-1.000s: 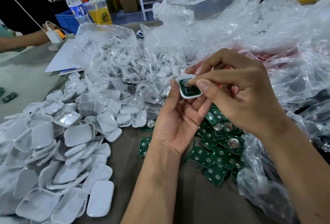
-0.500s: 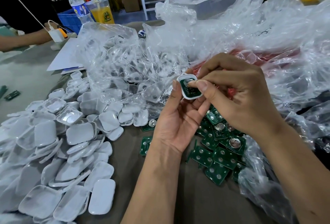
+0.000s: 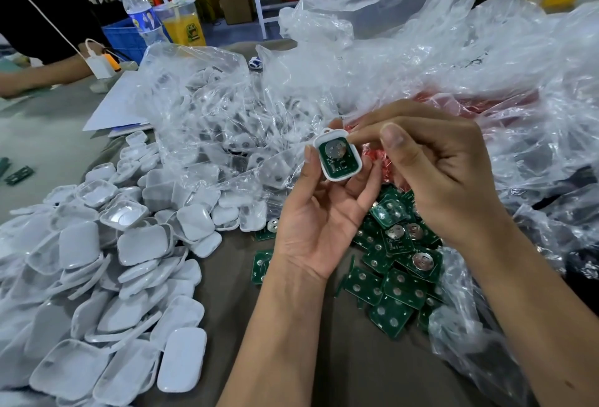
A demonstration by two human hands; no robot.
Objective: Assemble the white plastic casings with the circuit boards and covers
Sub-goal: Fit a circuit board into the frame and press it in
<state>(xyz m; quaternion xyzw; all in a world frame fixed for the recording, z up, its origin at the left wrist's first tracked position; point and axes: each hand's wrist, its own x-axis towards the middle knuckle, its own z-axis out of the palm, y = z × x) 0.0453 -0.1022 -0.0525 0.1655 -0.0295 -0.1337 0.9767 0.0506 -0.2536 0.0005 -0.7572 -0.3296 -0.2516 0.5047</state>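
Casing [image 3: 338,158], pinched by left hand [image 3: 319,228]: board [image 3: 337,157] now uncovered and seated as right hand [image 3: 444,173], fingers curled, touches its corner; cover next.

— What is different with the right hand [image 3: 444,176]?
— Its thumb is now lifted off the circuit board [image 3: 337,157], which it covered before; only a fingertip touches the white casing [image 3: 337,154] at the top corner.
— And the board?
— Its round metal disc now shows, facing the camera.
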